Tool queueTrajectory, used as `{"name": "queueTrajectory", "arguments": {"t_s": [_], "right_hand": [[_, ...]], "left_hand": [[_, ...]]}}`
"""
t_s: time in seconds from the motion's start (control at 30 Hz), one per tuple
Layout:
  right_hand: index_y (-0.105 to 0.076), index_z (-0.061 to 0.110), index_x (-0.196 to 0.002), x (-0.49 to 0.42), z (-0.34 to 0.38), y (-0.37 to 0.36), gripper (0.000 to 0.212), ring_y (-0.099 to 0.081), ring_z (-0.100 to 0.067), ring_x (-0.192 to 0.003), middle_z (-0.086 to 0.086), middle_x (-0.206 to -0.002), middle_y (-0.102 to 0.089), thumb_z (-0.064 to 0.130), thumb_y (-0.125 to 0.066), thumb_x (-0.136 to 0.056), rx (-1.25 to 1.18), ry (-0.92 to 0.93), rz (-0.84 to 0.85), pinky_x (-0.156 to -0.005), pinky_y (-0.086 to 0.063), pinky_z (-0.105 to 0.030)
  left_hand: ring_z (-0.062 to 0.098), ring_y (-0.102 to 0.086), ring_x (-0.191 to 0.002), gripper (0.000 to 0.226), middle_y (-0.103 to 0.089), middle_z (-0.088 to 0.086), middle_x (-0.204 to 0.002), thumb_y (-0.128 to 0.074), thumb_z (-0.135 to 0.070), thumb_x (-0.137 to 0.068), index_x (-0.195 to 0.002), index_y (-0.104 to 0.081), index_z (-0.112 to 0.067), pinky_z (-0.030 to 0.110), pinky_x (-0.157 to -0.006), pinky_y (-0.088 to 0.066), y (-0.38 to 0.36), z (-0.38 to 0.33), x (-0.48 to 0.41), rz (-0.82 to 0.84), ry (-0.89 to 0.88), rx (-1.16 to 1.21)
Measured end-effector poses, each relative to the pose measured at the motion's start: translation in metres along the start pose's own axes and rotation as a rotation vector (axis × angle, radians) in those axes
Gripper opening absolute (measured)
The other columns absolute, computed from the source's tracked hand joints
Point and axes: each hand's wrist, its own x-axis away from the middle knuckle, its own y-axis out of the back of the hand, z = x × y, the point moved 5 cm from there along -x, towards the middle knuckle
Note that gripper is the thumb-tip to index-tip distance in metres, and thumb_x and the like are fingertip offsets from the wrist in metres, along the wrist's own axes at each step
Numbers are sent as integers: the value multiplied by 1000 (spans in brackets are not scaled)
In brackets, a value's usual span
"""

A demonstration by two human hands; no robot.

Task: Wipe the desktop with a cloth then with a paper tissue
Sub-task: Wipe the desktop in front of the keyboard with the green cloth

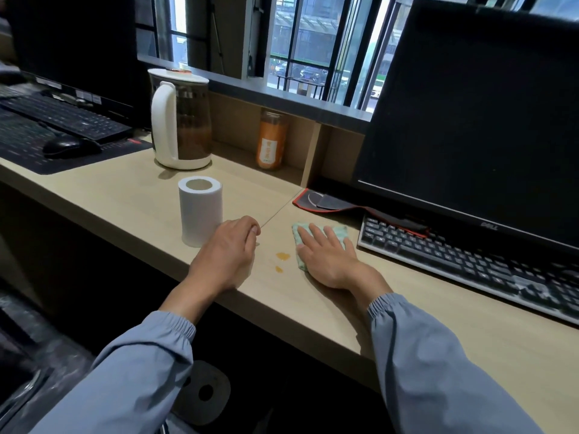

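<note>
**A:** Start with the big surface. Where does the work sit?

**B:** On the pale wooden desktop (313,311), in the strip between its front edge and the keyboard (454,255) under the dark monitor (470,120). A kettle (180,120) stands further back to the left.

**A:** And the paper?

**B:** The roll of paper tissue (200,211) stands upright just beside the person's left hand (228,252). That hand rests on the desk with its fingers curled in, holding nothing that shows. The roll looks light and easy to tip, so it would likely be best steadied round its side while a sheet is torn off.

**A:** The cloth?

**B:** The green cloth (340,231) lies flat on the desk under the right hand (329,258), whose fingers are spread straight and press down on it rather than gripping it. It looks thin, soft and limp. It should slide well under a flat palm, though a loose corner could fold over.

**A:** What is left to clean?

**B:** Two small orange spots (282,255) lie between the hands, just left of the cloth's edge and not yet covered.
</note>
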Motion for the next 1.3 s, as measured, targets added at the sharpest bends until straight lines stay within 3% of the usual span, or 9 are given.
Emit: {"name": "queueTrajectory", "arguments": {"t_s": [0.2, 0.37, 0.5, 0.63, 1.03, 1.3], "right_hand": [[11, 40, -157, 77, 14, -15, 56, 28, -13, -148, 14, -163, 22, 52, -3, -104, 38, 79, 40, -119, 16, -48], [16, 44, -154, 117, 27, -22, 54, 34, -9, -144, 18, -161, 27, 53, -2, -104, 68, 124, 44, -120, 17, -46], [16, 43, -155, 98, 35, -23, 55, 34, -12, -145, 16, -162, 27, 52, -3, -104, 54, 113, 78, -119, 17, -48], [14, 43, -155, 60, 43, -21, 55, 31, -16, -147, 12, -163, 24, 51, -5, -104, 38, 97, 79, -118, 18, -50], [1, 42, -157, -70, -1, 15, 55, 17, -19, -152, 9, -167, 11, 48, -13, -104, -24, -13, 57, -119, 10, -56], [4, 40, -158, -53, 17, 7, 56, 16, -21, -152, 8, -167, 12, 47, -11, -104, 24, 44, 50, -119, 9, -55]], "left_hand": [[21, -58, -95, 18, -68, -2, -93, -41, -20, -107, -102, -58, -19, 35, -82, -39, 0, 0, 0, -27, -23, 2], [19, -57, -92, 18, -65, -4, -92, -39, -25, -108, -100, -55, -24, 40, -82, -43, -1, 1, -1, -40, -10, 3], [3, -54, -86, 18, -63, -7, -92, -37, -25, -108, -101, -53, -27, 35, -79, -40, -1, 2, -2, -49, -3, 33], [15, -54, -94, 17, -62, -6, -95, -38, -26, -108, -101, -54, -27, 38, -83, -43, 1, 3, -1, -83, -23, 32], [8, -51, -92, 17, -61, -9, -92, -41, -23, -108, -100, -56, -23, 35, -83, -42, 1, 0, 0, -96, -56, 40], [16, -51, -96, 19, -63, -2, -99, -40, -22, -108, -106, -59, -18, 36, -87, -41, 5, -2, 0, -108, -3, 29]]}}
